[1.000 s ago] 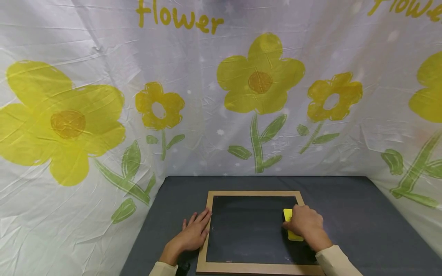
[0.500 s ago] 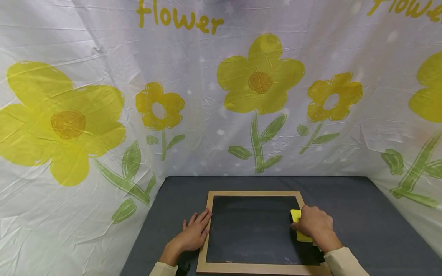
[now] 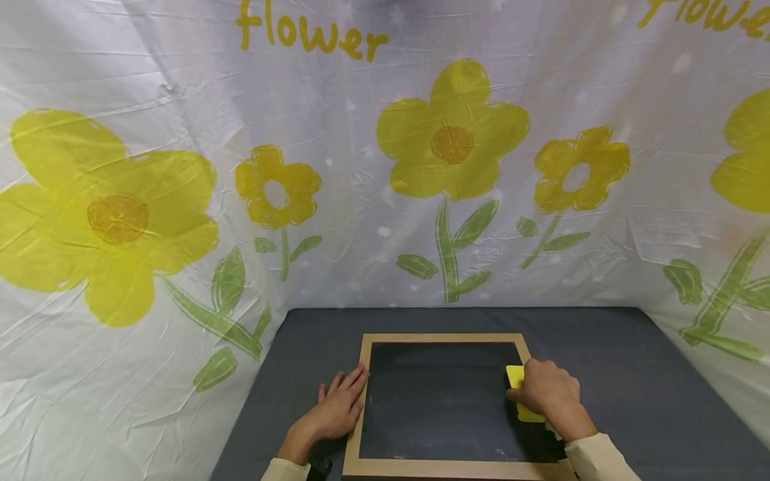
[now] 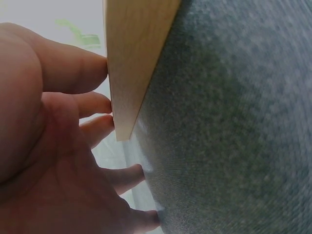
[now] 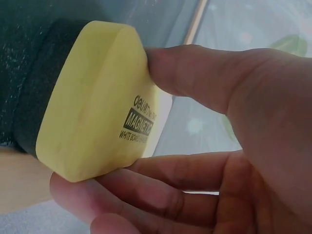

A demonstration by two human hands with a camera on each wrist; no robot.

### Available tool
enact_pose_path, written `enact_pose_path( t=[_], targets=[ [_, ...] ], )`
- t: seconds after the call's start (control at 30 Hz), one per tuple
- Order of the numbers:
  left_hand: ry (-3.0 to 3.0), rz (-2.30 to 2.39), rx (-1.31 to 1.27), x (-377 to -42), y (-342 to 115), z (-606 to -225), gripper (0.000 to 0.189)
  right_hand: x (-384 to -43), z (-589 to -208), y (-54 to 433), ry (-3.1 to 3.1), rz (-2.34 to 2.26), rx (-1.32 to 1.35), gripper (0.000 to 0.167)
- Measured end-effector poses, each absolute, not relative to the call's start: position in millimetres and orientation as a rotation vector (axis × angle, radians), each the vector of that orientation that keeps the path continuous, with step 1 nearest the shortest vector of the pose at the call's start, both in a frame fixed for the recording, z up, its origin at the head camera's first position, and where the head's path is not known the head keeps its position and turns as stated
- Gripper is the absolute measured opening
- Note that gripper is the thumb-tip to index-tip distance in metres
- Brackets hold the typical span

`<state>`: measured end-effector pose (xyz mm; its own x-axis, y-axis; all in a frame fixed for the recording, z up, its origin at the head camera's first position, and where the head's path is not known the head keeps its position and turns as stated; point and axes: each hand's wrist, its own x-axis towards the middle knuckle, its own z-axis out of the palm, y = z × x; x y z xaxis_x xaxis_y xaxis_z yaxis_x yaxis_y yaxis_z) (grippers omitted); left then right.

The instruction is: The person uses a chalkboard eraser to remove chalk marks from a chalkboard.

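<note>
A blackboard (image 3: 439, 401) in a light wooden frame (image 3: 442, 338) lies flat on the dark table, with faint chalk traces near its lower edge. My right hand (image 3: 550, 391) grips a yellow board eraser (image 3: 515, 376) at the board's right side. In the right wrist view the eraser (image 5: 92, 102) has a black felt underside against the board, thumb on one side and fingers on the other. My left hand (image 3: 337, 404) rests at the frame's left side, fingers spread. The left wrist view shows its fingertips touching the frame's edge (image 4: 136, 58), others on the cloth.
Dark grey cloth (image 3: 650, 414) covers the table around the board. Behind and at both sides hangs a white curtain (image 3: 355, 254) printed with yellow flowers. A small dark object (image 3: 319, 469) lies beside the left wrist.
My right hand has slid the eraser a short way right, to the board's right edge, and has stayed there for the last half second. The left hand has kept its place.
</note>
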<state>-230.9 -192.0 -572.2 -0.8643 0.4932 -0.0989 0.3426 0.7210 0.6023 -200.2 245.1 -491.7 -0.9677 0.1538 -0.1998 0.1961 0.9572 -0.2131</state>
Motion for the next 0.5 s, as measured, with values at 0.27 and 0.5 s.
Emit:
enact_pose_path(
  t=[0.27,0.5],
  targets=[
    [2.687,0.859,0.657,-235.0,-192.8,-580.2,0.064,-198.7,-490.0,241.5,2.931,-0.318,0.231,0.053],
    [2.707,0.830,0.612,-230.2,-187.6,-571.4,0.065,-198.8,-489.7,239.4,2.936,-0.302,0.222,0.052]
  ],
)
